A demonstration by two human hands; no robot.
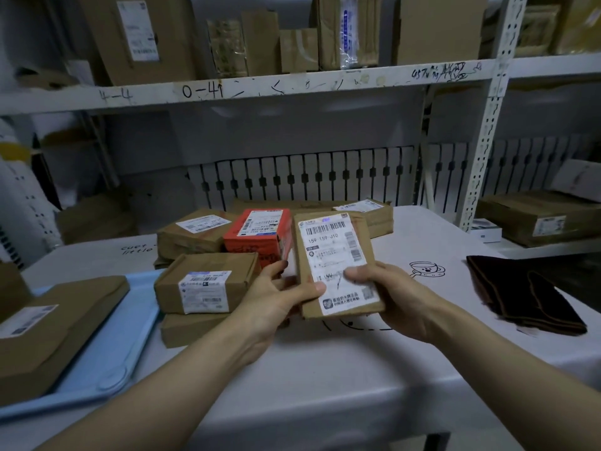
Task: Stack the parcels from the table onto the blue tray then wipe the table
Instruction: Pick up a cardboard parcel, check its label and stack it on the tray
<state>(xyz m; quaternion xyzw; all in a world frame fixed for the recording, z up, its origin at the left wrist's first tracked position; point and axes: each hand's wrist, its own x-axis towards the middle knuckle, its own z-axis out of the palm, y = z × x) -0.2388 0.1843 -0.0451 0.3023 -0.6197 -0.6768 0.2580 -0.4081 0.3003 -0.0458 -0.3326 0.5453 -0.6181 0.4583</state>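
Both my hands hold one brown parcel with a large white label (335, 265) above the table's middle. My left hand (279, 301) grips its left edge, thumb on the label. My right hand (393, 297) grips its lower right corner. Behind it stands a red parcel (260, 234). To the left two brown parcels are stacked, the upper one (205, 281) on a flatter one (188, 330). More brown parcels (192, 232) lie further back. The blue tray (123, 346) sits at the table's left and carries a flat brown parcel (55, 323).
A dark brown folded cloth (527, 297) lies on the white table (325, 379) at the right. Metal shelves (260, 89) loaded with cardboard boxes rise behind the table. A lower shelf at the right holds a box (536, 219).
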